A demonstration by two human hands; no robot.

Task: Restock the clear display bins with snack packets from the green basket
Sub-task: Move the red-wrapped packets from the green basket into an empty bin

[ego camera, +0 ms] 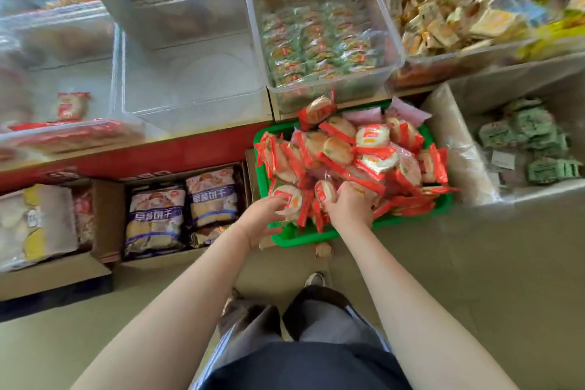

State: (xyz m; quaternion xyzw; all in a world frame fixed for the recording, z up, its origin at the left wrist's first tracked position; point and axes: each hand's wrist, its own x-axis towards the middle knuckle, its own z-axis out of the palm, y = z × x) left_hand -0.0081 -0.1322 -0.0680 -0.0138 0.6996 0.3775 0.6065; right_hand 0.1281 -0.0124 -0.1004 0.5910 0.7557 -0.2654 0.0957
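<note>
- Green basket [286, 233] on the floor, heaped with red packets [357, 161].
- Left hand [262, 218] and right hand [349, 206] each grasp packets at its near edge.
- Risk: overfull handfuls spill before reaching the empty bin [190, 73].

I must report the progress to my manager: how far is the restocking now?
Early stage. Done: one red packet stands in the left clear bin. In hand: both the left hand and the right hand grip red packets in the green basket. Left: the basket is heaped, and the middle clear bin looks empty.
</note>
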